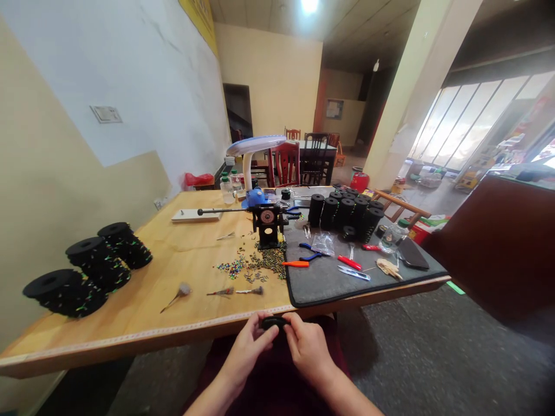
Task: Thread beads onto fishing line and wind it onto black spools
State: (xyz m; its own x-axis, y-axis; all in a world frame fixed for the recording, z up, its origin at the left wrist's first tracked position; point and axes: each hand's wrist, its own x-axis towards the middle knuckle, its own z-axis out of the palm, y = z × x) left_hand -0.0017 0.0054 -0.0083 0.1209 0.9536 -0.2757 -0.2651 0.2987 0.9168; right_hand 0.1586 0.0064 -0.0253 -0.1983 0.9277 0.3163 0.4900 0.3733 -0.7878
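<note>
Left hand (252,343), right hand (309,345); dark rounded piece (274,322) held between both hands.

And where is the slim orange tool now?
Lower centre, head view: the orange tool lies at the dark grey mat's left edge, right of small scattered pieces.

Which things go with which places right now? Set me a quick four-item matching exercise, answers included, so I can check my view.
1. small black piece
2. lamp
3. three black rolls
4. colourful bits

A. standing behind the black machine
B. at the left end of the table
C. strewn on bare wood, nearer than the machine
D. held between the left hand and right hand

Pairs: 1-D, 2-A, 3-B, 4-C
</note>
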